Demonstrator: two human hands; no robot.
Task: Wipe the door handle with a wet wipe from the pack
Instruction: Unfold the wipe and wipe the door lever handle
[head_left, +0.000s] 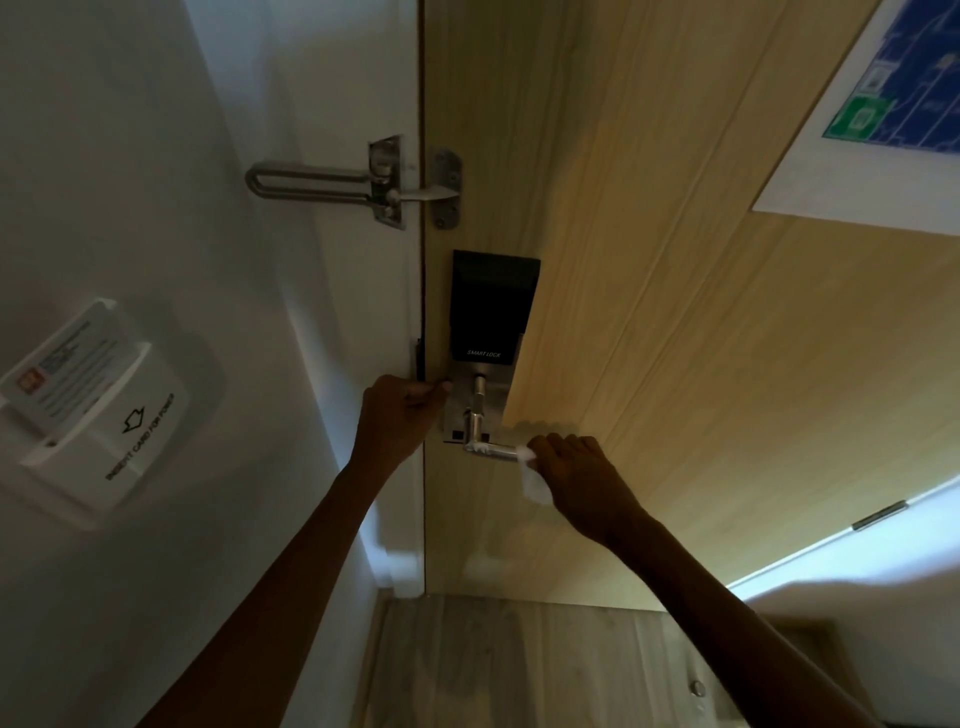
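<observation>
A silver lever door handle (488, 448) sticks out below a black smart lock (491, 306) on the wooden door (675, 338). My right hand (576, 475) is closed around a white wet wipe (532, 475), pressing it against the free end of the handle. My left hand (402, 415) rests at the door's edge, left of the lock plate, fingers curled against it. The wipe pack is out of sight.
A metal swing-bar door guard (358, 184) bridges the frame and door above the lock. On the white wall to the left hangs a key-card power holder (98, 410). A blue evacuation plan (883, 104) is on the door, upper right. Wooden floor lies below.
</observation>
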